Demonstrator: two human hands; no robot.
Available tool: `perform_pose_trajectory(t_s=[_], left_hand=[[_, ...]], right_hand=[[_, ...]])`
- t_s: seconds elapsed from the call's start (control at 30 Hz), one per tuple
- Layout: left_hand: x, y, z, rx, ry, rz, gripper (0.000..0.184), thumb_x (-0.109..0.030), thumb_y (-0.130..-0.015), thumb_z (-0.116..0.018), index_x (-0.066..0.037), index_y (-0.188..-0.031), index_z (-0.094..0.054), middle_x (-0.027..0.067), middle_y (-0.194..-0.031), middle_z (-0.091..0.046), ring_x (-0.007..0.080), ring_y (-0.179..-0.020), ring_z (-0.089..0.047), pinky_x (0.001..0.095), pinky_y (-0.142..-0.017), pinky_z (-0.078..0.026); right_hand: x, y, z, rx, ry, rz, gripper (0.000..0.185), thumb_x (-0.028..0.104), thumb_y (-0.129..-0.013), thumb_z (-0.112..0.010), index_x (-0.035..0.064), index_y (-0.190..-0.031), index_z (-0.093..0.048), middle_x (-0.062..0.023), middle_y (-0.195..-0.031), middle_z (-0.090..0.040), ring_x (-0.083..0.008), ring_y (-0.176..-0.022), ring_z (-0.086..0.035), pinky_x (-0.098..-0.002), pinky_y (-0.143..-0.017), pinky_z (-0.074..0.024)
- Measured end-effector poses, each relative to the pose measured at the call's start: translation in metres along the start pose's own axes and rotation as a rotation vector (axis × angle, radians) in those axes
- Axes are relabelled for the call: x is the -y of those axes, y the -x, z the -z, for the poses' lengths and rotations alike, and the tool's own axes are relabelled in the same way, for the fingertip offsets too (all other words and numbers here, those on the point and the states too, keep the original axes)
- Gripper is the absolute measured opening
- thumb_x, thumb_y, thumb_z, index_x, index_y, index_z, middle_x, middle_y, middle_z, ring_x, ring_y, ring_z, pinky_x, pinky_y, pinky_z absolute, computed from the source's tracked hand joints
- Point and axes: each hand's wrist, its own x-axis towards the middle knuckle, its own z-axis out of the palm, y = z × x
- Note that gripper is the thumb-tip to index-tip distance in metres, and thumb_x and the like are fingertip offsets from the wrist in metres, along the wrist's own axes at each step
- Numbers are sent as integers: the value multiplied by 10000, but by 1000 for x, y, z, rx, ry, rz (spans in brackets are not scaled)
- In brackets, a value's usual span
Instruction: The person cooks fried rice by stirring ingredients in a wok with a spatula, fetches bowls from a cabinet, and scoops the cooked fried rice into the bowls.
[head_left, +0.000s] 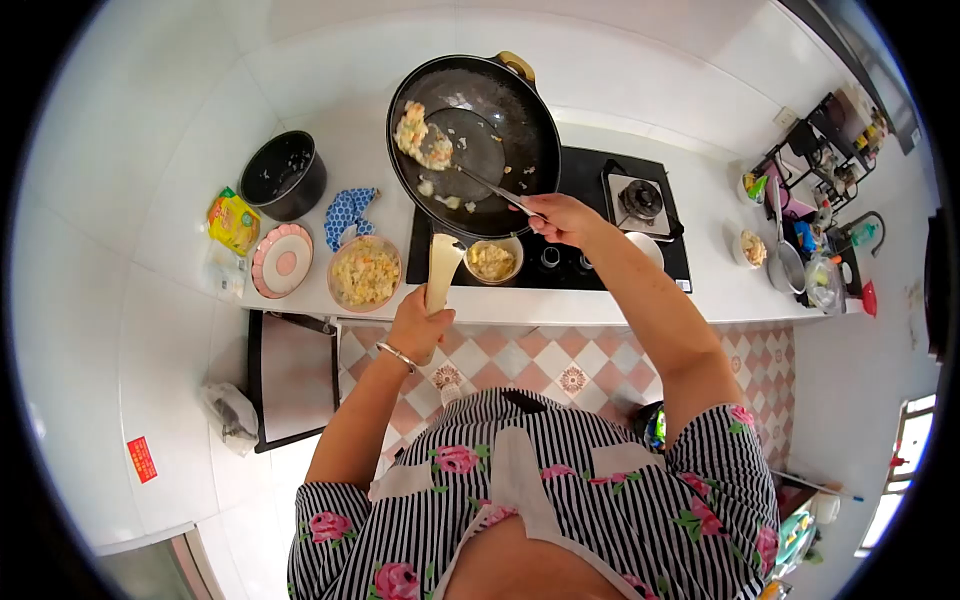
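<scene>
My left hand (418, 328) is closed around the cream handle (443, 265) of a black wok (535, 150), which is raised and tilted above the cooktop. In my right hand (562, 218) is the thin handle of a metal spoon (488, 186); its head is covered by food inside the wok. A clump of fried rice (412, 130) lies against the wok's left side, with loose bits scattered lower down. Just below the wok's near rim, a small bowl (493, 260) holds yellowish food. Left of the wok handle stands a larger bowl of fried rice (365, 272).
On the left counter are a black pot (284, 176), a pink-rimmed plate (282, 262), a blue patterned cloth (348, 214) and a yellow packet (233, 221). A gas burner (641, 200) is at right. Farther right are a saucepan (787, 268) and a rack (820, 150).
</scene>
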Motion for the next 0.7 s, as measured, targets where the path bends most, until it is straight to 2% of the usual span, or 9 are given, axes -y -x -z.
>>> perform_pose_trajectory(t_s=[0.03, 0.17, 0.3, 0.43, 0.53, 0.7], left_hand=[[-5, 1, -3, 7, -17, -7, 303, -76, -719, -615, 64, -958, -493, 80, -683, -534, 136, -457, -516, 273, -415, -430], [-27, 10, -15, 22, -66, -22, 289, -74, -722, -614, 61, -949, -494, 72, -657, -528, 130, -441, -505, 270, -409, -425], [-29, 11, -29, 15, -16, -41, 205, -66, -725, -627, 3, -861, -490, 32, -595, -509, 102, -429, -479, 251, -376, -383], [-37, 10, -35, 64, 39, -5, 203, -65, -729, -629, 0, -868, -496, 30, -604, -513, 99, -436, -484, 248, -391, -395], [-41, 7, -39, 106, 64, -19, 201, -61, -730, -624, 7, -864, -490, 33, -603, -508, 105, -434, -484, 245, -401, -395], [-44, 0, -49, 131, 69, -12, 193, -69, -739, -629, 6, -852, -491, 33, -600, -509, 101, -444, -486, 240, -411, -392]], right_hand=[[2, 1, -5, -15, -27, 26, 261, 277, -938, -462, 80, -1051, -591, 44, -562, -410, -19, -437, -320, -158, -354, -212], [21, 0, -4, -306, 28, 189, 221, 272, -936, -469, 92, -969, -593, 28, -577, -460, -33, -411, -339, -173, -348, -231], [28, 4, 21, -355, 64, 357, 214, 268, -921, -505, 74, -921, -595, 14, -585, -476, -38, -405, -326, -194, -354, -214], [27, 12, 33, -362, -22, 318, 239, 236, -900, -547, 20, -985, -600, -16, -602, -488, -55, -412, -320, -213, -360, -207], [24, 30, 42, -432, -23, 223, 245, 236, -901, -543, 18, -1005, -588, -14, -604, -479, -56, -418, -320, -214, -362, -207], [13, 77, 61, -455, 1, 198, 176, 251, -923, -504, 86, -873, -540, 27, -586, -426, -33, -429, -289, -178, -351, -198]])
